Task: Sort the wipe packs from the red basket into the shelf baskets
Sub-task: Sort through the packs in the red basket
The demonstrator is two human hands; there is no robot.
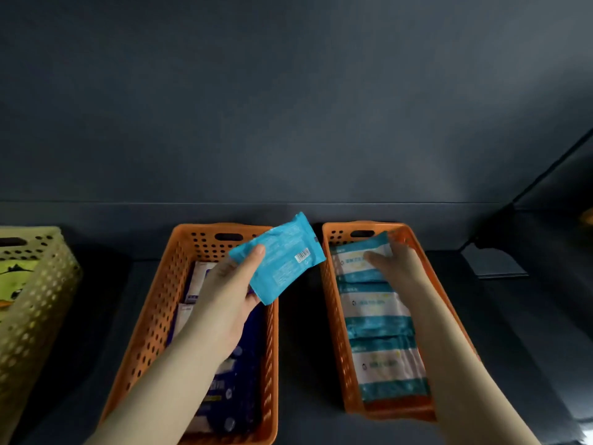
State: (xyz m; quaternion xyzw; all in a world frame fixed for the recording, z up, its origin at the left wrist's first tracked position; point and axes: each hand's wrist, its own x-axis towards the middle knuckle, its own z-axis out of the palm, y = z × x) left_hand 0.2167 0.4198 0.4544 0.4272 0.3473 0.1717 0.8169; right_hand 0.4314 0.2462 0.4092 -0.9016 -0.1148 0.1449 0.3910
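Note:
Two orange baskets stand side by side on a dark shelf. My left hand [229,295] grips a blue wipe pack [282,256], barcode side up, in the air above the gap between them. The left orange basket [154,319] holds dark blue and white packs [239,364]. The right orange basket [337,319] holds a row of teal and white packs [380,316]. My right hand [396,263] reaches into the far end of that basket, its fingers lying on the rearmost teal pack [356,264], which leans against the back wall. The red basket is out of view.
A pale yellow perforated basket [35,293] with green printed packs stands at the left edge. The dark shelf back wall [288,123] rises right behind the baskets. A shelf side panel with a bracket [494,261] is at the right.

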